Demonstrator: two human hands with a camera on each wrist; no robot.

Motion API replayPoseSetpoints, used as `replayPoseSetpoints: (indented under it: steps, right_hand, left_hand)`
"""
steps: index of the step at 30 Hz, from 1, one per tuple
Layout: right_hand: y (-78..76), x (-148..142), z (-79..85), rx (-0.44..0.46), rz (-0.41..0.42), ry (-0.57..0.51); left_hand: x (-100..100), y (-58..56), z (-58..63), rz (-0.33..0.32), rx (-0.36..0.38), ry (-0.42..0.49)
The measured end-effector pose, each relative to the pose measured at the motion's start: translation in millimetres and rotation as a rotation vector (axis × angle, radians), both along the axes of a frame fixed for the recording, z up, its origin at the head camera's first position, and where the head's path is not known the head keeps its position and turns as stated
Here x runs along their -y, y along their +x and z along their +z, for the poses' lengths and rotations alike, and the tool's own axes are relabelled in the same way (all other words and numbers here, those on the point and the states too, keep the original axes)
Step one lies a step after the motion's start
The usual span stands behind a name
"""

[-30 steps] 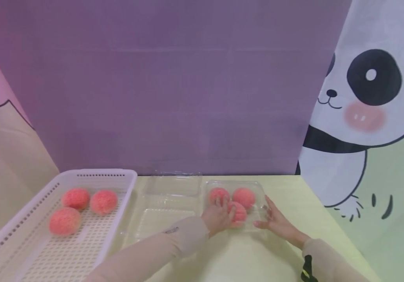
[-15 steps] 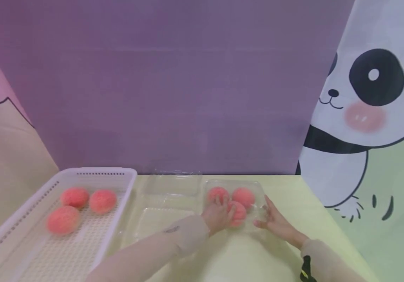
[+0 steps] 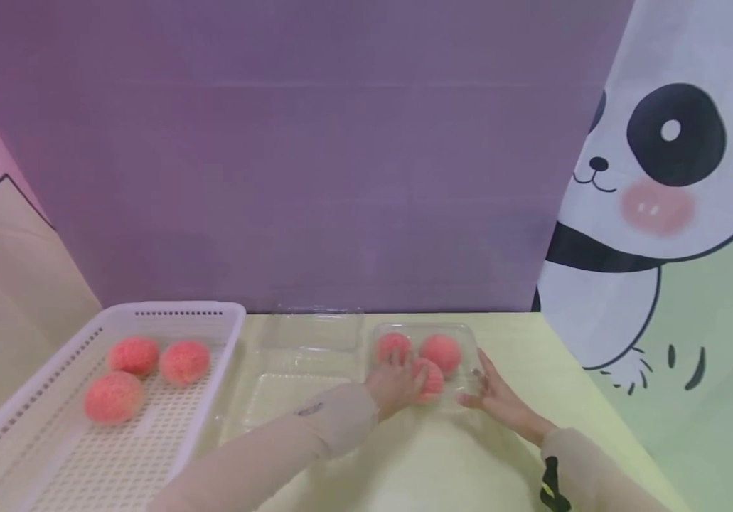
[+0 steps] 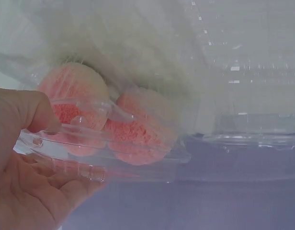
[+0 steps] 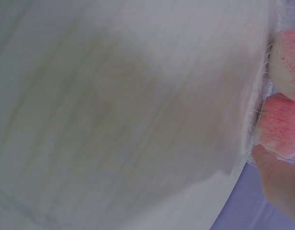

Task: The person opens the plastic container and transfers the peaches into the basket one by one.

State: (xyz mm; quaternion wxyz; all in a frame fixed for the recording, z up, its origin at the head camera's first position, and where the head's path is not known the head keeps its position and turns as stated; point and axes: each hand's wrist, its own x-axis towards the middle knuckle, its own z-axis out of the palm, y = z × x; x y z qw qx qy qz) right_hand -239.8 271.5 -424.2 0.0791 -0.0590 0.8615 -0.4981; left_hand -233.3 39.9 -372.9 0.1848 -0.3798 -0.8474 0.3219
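Clear plastic box (image 3: 420, 326) sits twd rear of table (image 3: 430, 462), 3 fuzzy pink balls (image 3: 441, 354) inside. I see L hand (image 3: 394, 382) w/ fingers spread over its top; R hand (image 3: 503, 402) clamps its R edge, thumb on near side, fingers farther back. 2nd clear box (image 3: 276, 395) lies unfolded just L of it; white basket (image 3: 116, 466) farther L holds 3 more balls (image 3: 114, 398), grouped close.
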Motion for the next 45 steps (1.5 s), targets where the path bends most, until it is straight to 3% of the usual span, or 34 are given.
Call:
replayPoseSetpoints:
  steps: [4, 12, 18, 23, 27, 30, 39, 42, 45]
  right_hand:
    - [0.3, -1, 1.8, 0.002, 0.0, -0.001]
    - [4.4, 1, 4.4, 0.014, -0.009, 0.013]
    - [5.2, 1, 4.9, 0.013, -0.009, 0.006]
    - [4.4, 0, 4.9, 0.013, -0.014, -0.018]
    - [3.0, 1, 4.2, 0.025, -0.017, -0.053]
    - [1.6, 1, 2.3, 0.022, -0.019, -0.068]
    - [2.2, 2, 0.7, -0.002, -0.035, -0.036]
    - [2.4, 1, 1.4, -0.005, -0.037, -0.02]
    - [2.4, 1, 1.2, -0.003, -0.043, -0.008]
  left_hand:
    - [0, -0.8, -2.8, 0.015, 0.041, 0.037]
    - [-12, 2.6, -2.1, 0.16, 0.267, 0.133]
    - [-30, 4.2, -4.0, 0.164, 0.314, 0.212]
    - [-53, 0.3, -3.9, 0.226, 0.338, 0.276]
    - [-64, -5.1, -3.8, 0.219, 0.336, 0.277]
    - [-68, -8.3, -1.9, 0.172, 0.354, 0.289]
    - [-65, -14.6, -1.9, 0.08, 0.357, 0.297]
    - [-65, -14.3, -1.8, 0.08, 0.342, 0.264]
    - [-67, -11.7, -0.6, 0.101, 0.304, 0.171]
